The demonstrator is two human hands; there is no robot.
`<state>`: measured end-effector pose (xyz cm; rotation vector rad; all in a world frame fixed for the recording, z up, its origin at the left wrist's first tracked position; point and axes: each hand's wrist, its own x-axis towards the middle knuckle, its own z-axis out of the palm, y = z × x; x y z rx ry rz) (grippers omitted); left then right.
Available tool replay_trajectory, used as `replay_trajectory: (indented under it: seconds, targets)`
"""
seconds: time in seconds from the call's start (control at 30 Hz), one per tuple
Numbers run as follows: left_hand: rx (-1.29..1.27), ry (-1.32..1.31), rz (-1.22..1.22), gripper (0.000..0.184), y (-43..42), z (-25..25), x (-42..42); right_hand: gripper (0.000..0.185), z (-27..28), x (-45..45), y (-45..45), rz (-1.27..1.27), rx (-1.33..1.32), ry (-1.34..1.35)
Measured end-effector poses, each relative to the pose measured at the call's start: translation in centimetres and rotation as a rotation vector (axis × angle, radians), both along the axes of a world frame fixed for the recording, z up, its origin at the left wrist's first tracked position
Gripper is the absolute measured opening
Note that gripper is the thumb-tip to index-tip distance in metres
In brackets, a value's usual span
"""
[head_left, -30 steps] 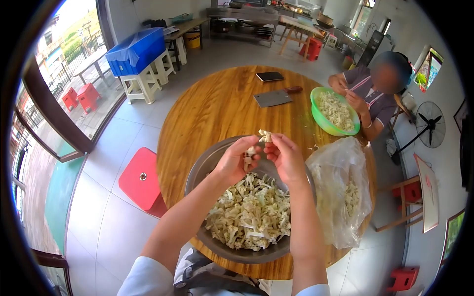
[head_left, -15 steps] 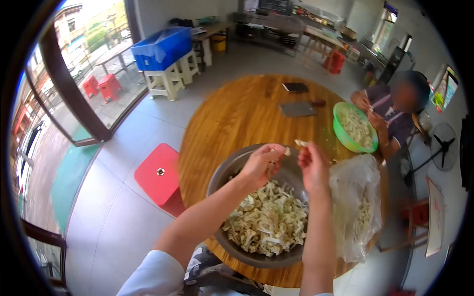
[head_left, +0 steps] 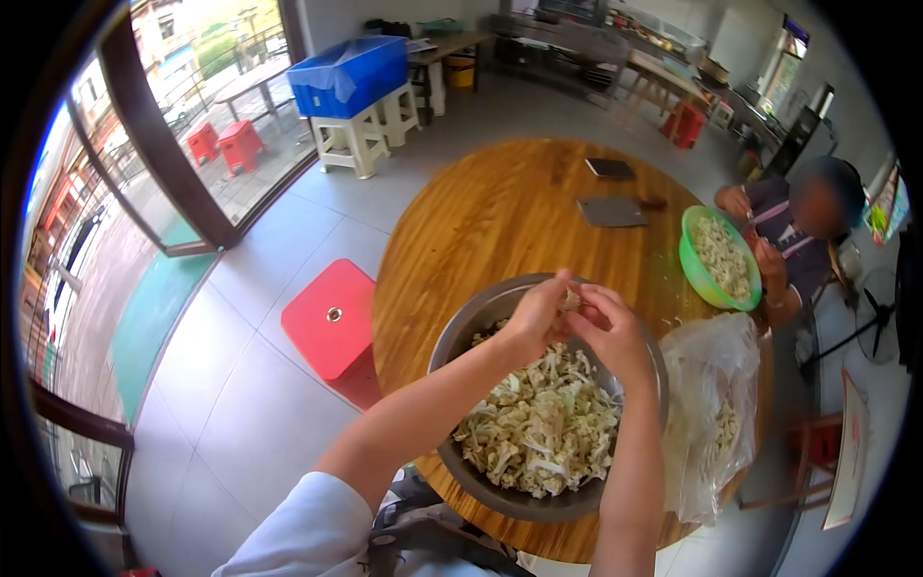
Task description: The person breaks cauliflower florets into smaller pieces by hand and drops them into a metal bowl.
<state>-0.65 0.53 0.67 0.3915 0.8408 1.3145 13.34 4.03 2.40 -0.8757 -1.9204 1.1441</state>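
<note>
My left hand [head_left: 540,315] and my right hand [head_left: 611,332] meet above the far part of a large metal bowl [head_left: 452,332]. Pale cauliflower pieces [head_left: 543,423] fill much of the bowl. Between the fingers of both hands is a small cauliflower piece [head_left: 571,301], and both hands are closed around it. To the right of the bowl lies a clear plastic bag [head_left: 707,394] with more pieces inside. Beyond it, a green bowl [head_left: 699,273] of cauliflower stands near a person [head_left: 790,231], whose hands are raised over its edge.
On the round wooden table [head_left: 461,212] lie a cleaver [head_left: 612,213] and a dark phone [head_left: 610,168]. A red stool [head_left: 332,317] stands left of the table. Behind are a blue bin [head_left: 348,82] on white stools, and a fan [head_left: 877,315] at the right.
My hands were apart a moment ago, each with a bit of cauliflower, and have come together. The view has turned left, so the table appears farther right.
</note>
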Motion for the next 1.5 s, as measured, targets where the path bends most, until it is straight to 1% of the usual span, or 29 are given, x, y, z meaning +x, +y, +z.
replay_trajectory:
  seconds: [0.03, 0.07, 0.17, 0.2, 0.3, 0.33, 0.43, 0.47, 0.57, 0.6, 0.7, 0.73, 0.77, 0.8, 0.87, 0.9, 0.93, 0.97, 1.0, 1.03, 1.1, 1.2, 1.27, 1.33, 1.37, 1.4, 1.43, 1.47, 1.5]
  targets:
    - [0.007, 0.024, 0.002, 0.033, 0.1, -0.1, 0.0, 0.023, -0.3, -0.3, -0.1, -0.009, 0.062, -0.050]
    - [0.036, 0.015, -0.020, 0.034, 0.0, -0.2, -0.1, 0.019, -0.3, -0.4, -0.2, -0.022, -0.069, 0.064]
    - [0.046, -0.071, -0.054, 0.035, 0.0, -0.3, 0.1, 0.019, -0.1, 0.3, 0.2, -0.066, -0.234, 0.155]
    - [0.033, -0.102, -0.054, 0.035, 0.1, -0.3, 0.0, 0.020, -0.2, 0.5, 0.6, -0.055, -0.352, 0.293]
    - [-0.059, -0.264, 0.025, 0.036, 0.3, 0.0, -0.2, 0.023, 0.4, 1.2, 0.9, -0.074, -0.402, 0.438]
    - [-0.091, -0.329, 0.055, 0.034, 0.9, -0.9, -0.5, 0.027, 0.5, 1.5, 0.9, -0.061, -0.386, 0.421]
    - [-0.107, -0.405, 0.140, 0.030, 1.4, -1.6, -0.9, 0.031, -0.2, 0.6, 0.7, -0.145, -0.084, 0.217]
    - [-0.072, -0.383, 0.139, 0.028, 1.4, -1.7, -0.9, 0.034, -0.4, 0.5, 0.6, -0.170, 0.047, 0.035]
    - [0.016, -0.321, 0.129, 0.025, 1.1, -1.5, -0.8, 0.034, 0.5, -0.2, -0.3, 0.078, -0.107, -0.094]
    - [0.032, -0.300, 0.130, 0.025, 1.0, -1.5, -0.9, 0.030, -0.4, -0.7, -0.7, 0.054, -0.029, -0.064]
    - [0.057, -0.255, 0.165, 0.026, 1.0, -1.9, -0.9, 0.027, -1.6, -1.4, -0.6, -0.035, 0.264, -0.105]
    - [0.065, -0.252, 0.189, 0.027, 0.7, -1.3, -0.8, 0.021, -1.8, -1.5, -0.5, -0.055, 0.229, -0.053]
    - [0.081, -0.249, 0.212, 0.027, 0.6, -0.6, -0.7, 0.020, -1.6, -1.2, -0.4, -0.091, 0.187, -0.047]
    - [0.096, -0.186, 0.231, 0.030, 0.4, -0.1, -0.6, 0.019, -1.1, -0.8, -0.2, -0.126, 0.150, -0.041]
    - [0.122, 0.017, 0.222, 0.029, 0.7, -1.9, -1.0, 0.015, -0.5, -0.1, 0.0, -0.198, 0.052, -0.030]
    - [0.155, 0.102, 0.203, 0.029, 1.2, -2.2, -0.8, 0.016, -1.4, 0.4, 0.8, -0.142, 0.089, -0.082]
    - [0.092, 0.239, 0.184, 0.027, 1.1, -1.3, -0.4, 0.016, -2.3, 1.3, 1.7, -0.107, 0.134, -0.147]
    - [0.035, 0.379, 0.157, 0.025, 0.6, -0.7, -0.2, 0.016, -2.2, 1.5, 1.6, -0.150, 0.143, -0.204]
    - [0.071, 0.336, 0.177, 0.023, 0.7, -1.1, 0.0, 0.016, -3.8, 1.8, 2.6, -0.135, 0.198, -0.157]
    - [0.111, 0.344, 0.124, 0.023, 0.7, -1.2, -0.2, 0.019, -3.0, 1.8, 2.2, -0.168, 0.214, -0.277]
    - [0.131, 0.328, 0.057, 0.021, 0.2, -0.3, -0.2, 0.026, -2.7, 2.0, 2.0, -0.046, 0.071, -0.457]
    - [0.114, 0.376, 0.061, 0.020, 0.1, 0.0, 0.0, 0.034, -1.1, 1.7, 0.3, -0.109, 0.157, -0.839]
    - [0.129, 0.411, 0.103, 0.020, 0.3, -0.9, 0.0, 0.039, -1.4, 1.4, -0.3, -0.324, 0.282, -0.611]
    - [0.167, 0.465, 0.056, 0.021, 0.4, -1.3, -0.2, 0.048, 2.4, 1.6, -2.2, -0.261, 0.213, -0.405]
    - [0.172, 0.494, 0.016, 0.020, 0.0, -1.0, -0.1, 0.049, 4.1, 2.2, -3.3, -0.241, 0.130, -0.331]
    - [0.187, 0.524, -0.026, 0.020, -0.4, -0.4, 0.1, 0.046, 4.4, 2.9, -4.0, -0.210, 0.111, -0.205]
    - [0.182, 0.638, -0.031, 0.022, -1.1, 1.0, 0.9, 0.043, 5.0, 3.8, -4.9, -0.222, 0.111, -0.179]
    - [0.150, 0.722, -0.111, 0.024, -1.4, 1.8, 1.3, 0.037, 4.7, 4.9, -5.5, -0.272, 0.194, -0.120]
    - [0.118, 0.796, -0.199, 0.026, -1.6, 2.2, 1.6, 0.035, 4.0, 5.8, -6.4, -0.315, 0.171, -0.098]
